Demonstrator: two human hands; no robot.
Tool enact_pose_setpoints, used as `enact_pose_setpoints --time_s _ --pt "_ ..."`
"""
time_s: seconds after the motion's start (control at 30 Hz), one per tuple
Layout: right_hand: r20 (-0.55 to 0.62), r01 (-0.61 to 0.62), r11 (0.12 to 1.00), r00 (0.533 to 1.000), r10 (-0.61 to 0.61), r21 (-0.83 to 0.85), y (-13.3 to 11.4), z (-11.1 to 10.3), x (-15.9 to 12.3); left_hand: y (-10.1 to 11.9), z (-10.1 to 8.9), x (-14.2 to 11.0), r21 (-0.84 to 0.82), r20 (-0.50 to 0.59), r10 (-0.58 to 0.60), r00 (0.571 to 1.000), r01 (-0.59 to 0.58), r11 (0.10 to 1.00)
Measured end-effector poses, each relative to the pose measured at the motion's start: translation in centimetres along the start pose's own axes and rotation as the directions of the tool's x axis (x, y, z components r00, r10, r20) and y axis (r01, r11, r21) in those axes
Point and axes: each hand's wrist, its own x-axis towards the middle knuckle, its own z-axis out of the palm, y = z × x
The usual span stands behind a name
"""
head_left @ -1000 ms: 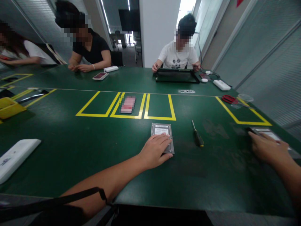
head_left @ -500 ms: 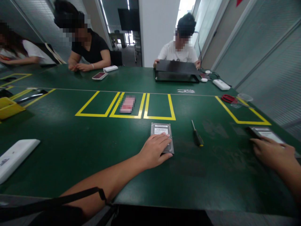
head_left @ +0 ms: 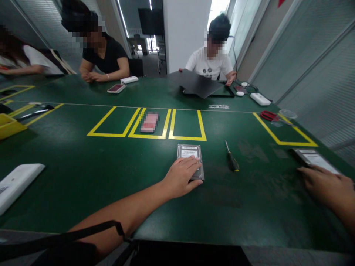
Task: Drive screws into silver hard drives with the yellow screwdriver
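Left hand (head_left: 181,178) lies unclenched on a hard drive (head_left: 194,152), probably steadying it; second drive (head_left: 312,157) beyond right hand (head_left: 328,184), its finger grip indiscernible.

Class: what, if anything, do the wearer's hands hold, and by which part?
Left hand lies over the near part of one hard drive; right hand is at the near side of another drive. Whether either grips is unclear.

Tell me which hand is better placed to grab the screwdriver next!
Probably the left hand: it rests on a drive, nearer the screwdriver. It might have to let go first. The right hand is farther away, by the other drive.
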Motion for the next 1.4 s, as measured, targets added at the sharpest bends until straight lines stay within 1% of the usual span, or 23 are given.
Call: enact_pose_setpoints --time_s 0.07,0.13,0.23,0.3,0.57,0.7,0.93,1.2,1.4 --pt "0.035 0.057 0.998 0.998 -0.056 -0.031 -0.3 -0.9 -0.2 0.0 0.1 0.0 0.0 0.002 -0.002 1.0 0.002 1.0" --pt "0.039 0.097 0.994 0.995 -0.095 -0.057 -0.5 -1.8 -0.3 -0.1 0.2 -0.1 -0.001 0.0 -0.005 1.0 0.005 1.0" --pt "0.022 0.11 0.988 0.994 -0.109 -0.106 -0.4 -2.6 -0.5 0.0 0.1 0.0 -0.001 -0.001 -0.004 1.0 0.004 1.0" --pt "0.018 0.113 0.986 0.994 -0.111 -0.126 -0.2 -2.8 -0.6 0.1 0.1 0.0 0.001 0.002 -0.001 1.0 0.001 1.0" --pt "-0.035 0.172 0.97 0.983 -0.18 -0.171 0.6 -2.5 -1.4 0.0 0.1 -0.1 -0.002 -0.004 -0.001 1.0 0.001 1.0" --pt "-0.023 0.178 0.963 0.982 -0.186 -0.201 0.8 -2.4 -1.4 0.0 0.0 0.0 0.001 0.002 -0.004 1.0 0.004 1.0" --pt "-0.012 0.19 0.96 0.981 -0.196 -0.206 2.0 -1.2 -0.7 0.0 0.1 0.0 0.002 0.0 0.004 1.0 -0.004 1.0" --pt "-0.025 0.207 0.955 0.976 -0.217 -0.214 1.5 -1.6 -0.7 -0.1 0.2 0.0 0.005 -0.001 0.004 1.0 -0.004 1.0" --pt "0.004 0.212 0.954 0.976 -0.216 -0.214 1.7 -1.3 -0.5 0.1 0.0 0.1 0.0 -0.014 0.011 1.0 -0.011 1.0"
